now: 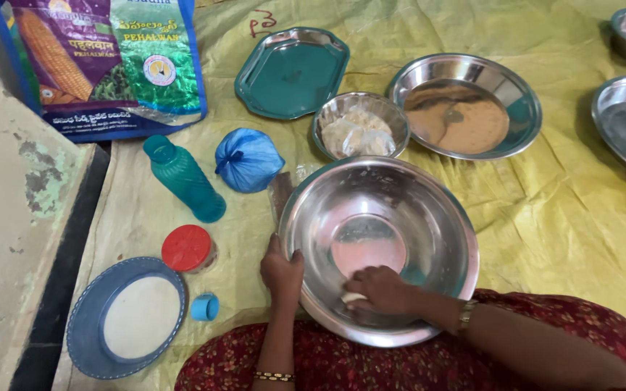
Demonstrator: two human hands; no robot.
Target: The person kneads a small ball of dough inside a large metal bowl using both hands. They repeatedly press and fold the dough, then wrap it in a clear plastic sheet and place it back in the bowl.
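Left hand (281, 271) grips the big steel bowl's (443, 217) rim while right hand (382, 288) closes on a pale dough lump (351, 297) inside; kneading stage, next needs firm pressing.

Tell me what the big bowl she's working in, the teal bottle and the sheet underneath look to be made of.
Big bowl: likely stainless steel, polished, mirror-like reflections. Teal bottle: seemingly plastic, translucent, ribbed. Sheet underneath: probably plastic tarpaulin, yellow, creased, slight sheen.

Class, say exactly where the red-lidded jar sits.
In the head view, the red-lidded jar sits left of the big steel bowl, between the teal bottle and the blue plate.
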